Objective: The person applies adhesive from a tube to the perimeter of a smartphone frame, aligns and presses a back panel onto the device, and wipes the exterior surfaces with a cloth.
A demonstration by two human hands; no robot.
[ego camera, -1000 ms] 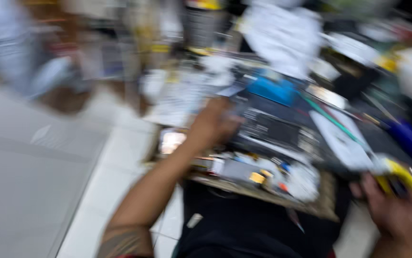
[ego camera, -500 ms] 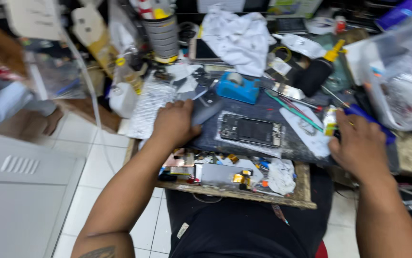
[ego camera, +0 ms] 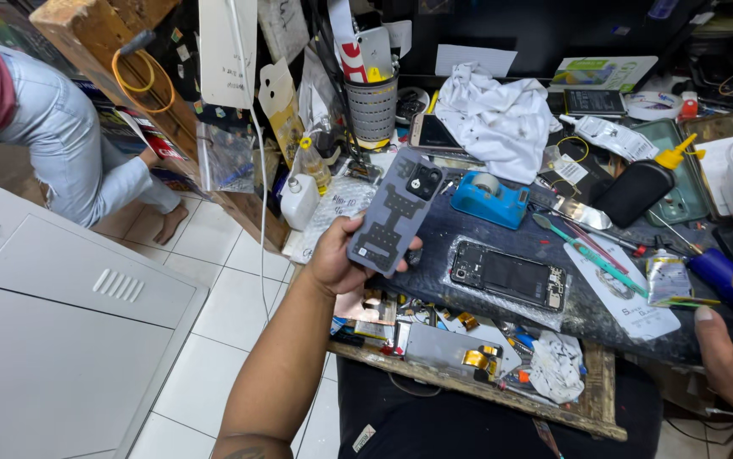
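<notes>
The grey flat phone back panel (ego camera: 393,212) sits in the left hand (ego camera: 338,259), left of the opened black phone (ego camera: 508,274); the blue tape dispenser (ego camera: 487,200) stands behind that phone on the tabletop (ego camera: 485,387).

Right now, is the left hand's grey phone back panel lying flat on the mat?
No. The left hand holds the grey phone back panel lifted and tilted above the dark work mat, apart from the opened phone.

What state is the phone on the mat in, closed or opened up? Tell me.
Opened up. The phone lies flat on the dark mat with its back cover off, showing circuit board and inner parts.
</notes>
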